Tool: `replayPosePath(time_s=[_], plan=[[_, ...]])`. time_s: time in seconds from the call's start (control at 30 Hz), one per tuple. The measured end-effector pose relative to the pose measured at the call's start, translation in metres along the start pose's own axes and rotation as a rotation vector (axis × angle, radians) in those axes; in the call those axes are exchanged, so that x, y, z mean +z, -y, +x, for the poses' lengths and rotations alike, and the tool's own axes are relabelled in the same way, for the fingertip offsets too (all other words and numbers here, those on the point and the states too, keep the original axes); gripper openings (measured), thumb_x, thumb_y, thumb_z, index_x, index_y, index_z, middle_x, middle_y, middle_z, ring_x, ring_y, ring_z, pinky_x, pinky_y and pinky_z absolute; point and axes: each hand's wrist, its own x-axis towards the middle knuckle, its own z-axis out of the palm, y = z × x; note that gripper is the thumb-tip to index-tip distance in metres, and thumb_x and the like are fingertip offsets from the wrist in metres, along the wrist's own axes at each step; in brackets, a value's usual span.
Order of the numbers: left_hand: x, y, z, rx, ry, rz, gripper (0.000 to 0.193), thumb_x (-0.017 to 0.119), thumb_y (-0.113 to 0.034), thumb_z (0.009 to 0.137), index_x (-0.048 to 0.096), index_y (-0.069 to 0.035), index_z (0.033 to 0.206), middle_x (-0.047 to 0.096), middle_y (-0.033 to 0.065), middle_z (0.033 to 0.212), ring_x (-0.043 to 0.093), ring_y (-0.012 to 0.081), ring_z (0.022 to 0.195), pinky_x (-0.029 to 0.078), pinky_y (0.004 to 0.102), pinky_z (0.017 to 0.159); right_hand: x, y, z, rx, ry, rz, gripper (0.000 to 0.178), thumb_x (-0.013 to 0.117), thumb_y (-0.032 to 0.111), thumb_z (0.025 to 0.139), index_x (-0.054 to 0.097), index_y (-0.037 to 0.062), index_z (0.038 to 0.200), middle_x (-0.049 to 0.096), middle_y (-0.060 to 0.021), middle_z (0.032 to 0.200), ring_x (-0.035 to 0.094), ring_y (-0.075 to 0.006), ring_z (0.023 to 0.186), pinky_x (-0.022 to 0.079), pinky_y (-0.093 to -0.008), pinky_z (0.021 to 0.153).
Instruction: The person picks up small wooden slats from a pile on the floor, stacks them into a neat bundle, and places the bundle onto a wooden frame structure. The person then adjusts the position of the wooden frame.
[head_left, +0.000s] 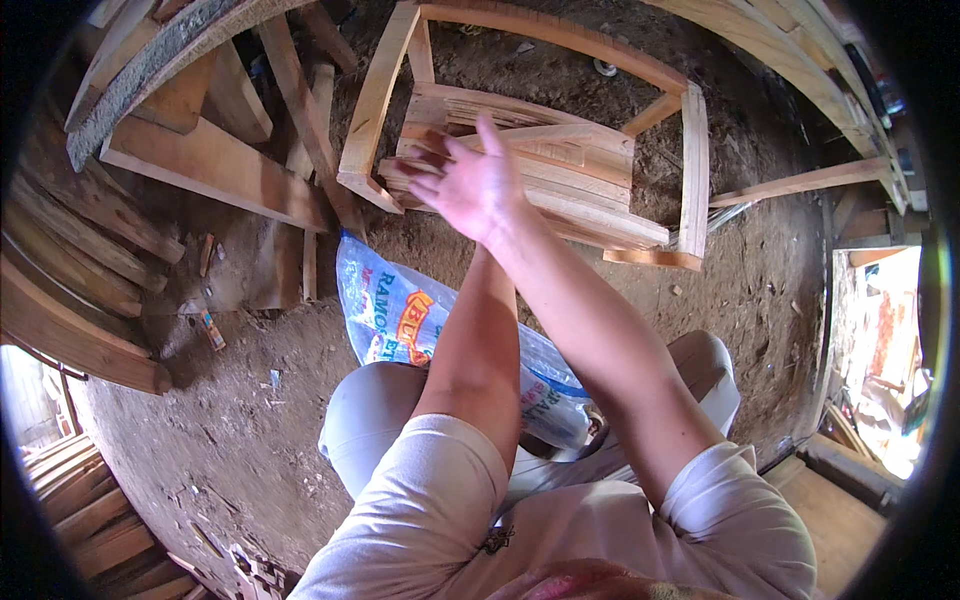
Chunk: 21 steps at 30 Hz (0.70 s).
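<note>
My right hand (478,190) is raised in front of me, palm showing and fingers spread, with nothing in it. My left forearm (478,335) crosses beneath the right wrist. My left hand (428,150) is mostly hidden behind the right one; only some shadowed, blurred fingers show, so its grip is unclear. Beyond both hands, a wooden frame (694,170) stands on the dirt floor. Cut wood strips (575,185) lie stacked inside it. A clear plastic bag (362,275) with coloured print lies between my knees and the frame, partly covered by my arms.
Boards (215,172) lean at the upper left, and curved planks (90,315) are stacked below them. Large timber pieces (790,65) stand at the upper right. A small orange packet (213,331) lies on the dirt floor (250,430). A bright opening (885,350) is at the right.
</note>
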Motion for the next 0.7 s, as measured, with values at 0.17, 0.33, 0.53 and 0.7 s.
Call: replayPosePath(time_s=[0.17,0.33,0.53,0.7], plan=[[-0.009,0.0,0.003,-0.075,0.03,-0.121,0.142,0.085,-0.049,0.081,-0.022,0.006,0.157,0.012,0.0233,0.17,0.022,0.0325,0.155,0.016,0.0469,0.129,0.029,-0.007,0.035,0.217,0.055,-0.127,0.094,0.04,0.079,0.097,0.048,-0.0058,0.136,0.058,-0.0289,0.135,0.053,-0.0442,0.134,0.018,-0.0609,0.125],[-0.005,0.022,-0.001,-0.128,0.065,-0.124,0.145,0.087,-0.049,0.078,-0.021,0.006,0.157,0.01,0.0223,0.171,0.018,0.0327,0.156,0.013,0.048,0.13,0.039,0.069,0.109,0.054,-0.019,-0.201,0.084,0.038,0.069,0.103,0.046,-0.0042,0.143,0.056,-0.0259,0.142,0.054,-0.0421,0.133,0.029,-0.0607,0.119],[-0.008,0.003,-0.004,-0.202,0.017,-0.073,0.153,0.091,-0.051,0.071,-0.022,0.007,0.157,-0.006,0.0201,0.172,0.005,0.0305,0.159,0.006,0.0486,0.13,0.034,0.116,0.177,-0.155,0.301,-0.141,0.082,0.038,0.056,0.106,0.017,0.0054,0.166,0.031,-0.0253,0.165,0.037,-0.0449,0.148,0.029,-0.0575,0.124],[-0.009,-0.017,-0.016,-0.212,-0.046,-0.052,0.152,0.092,-0.051,0.068,-0.017,0.009,0.156,-0.001,0.0244,0.17,0.008,0.0304,0.158,0.006,0.049,0.13,0.035,0.099,0.12,-0.158,0.192,-0.244,0.062,0.038,0.04,0.108,0.03,0.0047,0.159,0.047,-0.0272,0.153,0.052,-0.0431,0.137,0.038,-0.0549,0.118]])
